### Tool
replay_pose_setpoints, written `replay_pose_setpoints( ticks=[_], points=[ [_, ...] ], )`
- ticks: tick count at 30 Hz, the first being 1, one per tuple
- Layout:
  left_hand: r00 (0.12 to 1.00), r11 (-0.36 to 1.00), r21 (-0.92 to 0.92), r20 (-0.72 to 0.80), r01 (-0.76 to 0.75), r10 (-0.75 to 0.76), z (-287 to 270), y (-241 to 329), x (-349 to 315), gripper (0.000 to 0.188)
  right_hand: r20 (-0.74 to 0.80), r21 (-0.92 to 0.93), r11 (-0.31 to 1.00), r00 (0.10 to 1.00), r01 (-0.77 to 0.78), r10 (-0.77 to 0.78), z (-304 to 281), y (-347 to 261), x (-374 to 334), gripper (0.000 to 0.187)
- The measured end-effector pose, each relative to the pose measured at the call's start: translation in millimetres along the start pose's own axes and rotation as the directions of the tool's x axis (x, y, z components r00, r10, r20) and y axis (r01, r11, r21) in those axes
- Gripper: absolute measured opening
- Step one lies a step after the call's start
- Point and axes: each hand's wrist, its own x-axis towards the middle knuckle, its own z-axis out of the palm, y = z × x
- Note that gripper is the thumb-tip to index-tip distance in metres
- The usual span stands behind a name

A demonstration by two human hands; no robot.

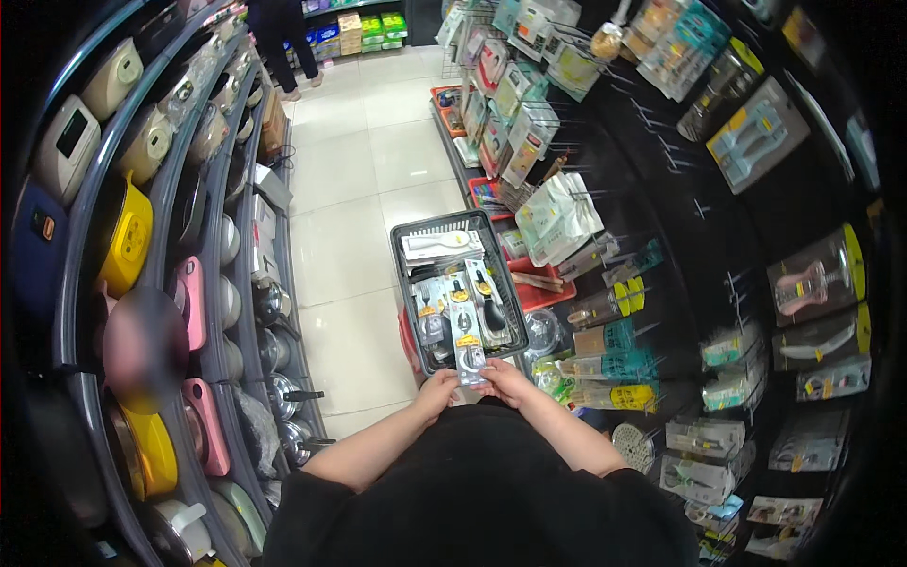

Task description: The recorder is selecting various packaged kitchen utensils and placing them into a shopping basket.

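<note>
A long, narrow carded kitchen tool point(467, 345) is held between my two hands, over the near edge of a dark plastic basket point(400, 274). My left hand point(436, 393) pinches its lower left side, and my right hand point(504, 380) grips its lower right corner. The tool's exact kind is too small to make out. Inside the basket lie more carded tools, among them a black-headed utensil point(493, 312) on the right. A white brush-like tool point(439, 244) lies across its far end.
Shelves on the left carry yellow pots point(130, 236), pink-handled pans point(192, 302) and small appliances point(68, 151). On the right, a rack of hanging packaged utensils point(605, 369) sticks out on hooks above red trays point(543, 285). A person point(282, 42) stands at the aisle's far end.
</note>
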Motion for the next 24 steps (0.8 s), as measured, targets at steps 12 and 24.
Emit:
replay_pose_setpoints(
  ticks=[12,24],
  points=[
    [0.986,0.994,-0.104,-0.168,-0.028,0.01,-55,26,0,0.016,-0.078,-0.066,0.996,0.996,-0.056,0.051,-32,-7,113,0.024],
    [0.947,0.828,0.48,0.017,-0.29,0.321,-36,35,15,0.014,-0.061,0.059,0.992,0.992,-0.109,0.112,-68,-3,63,0.029]
  ],
)
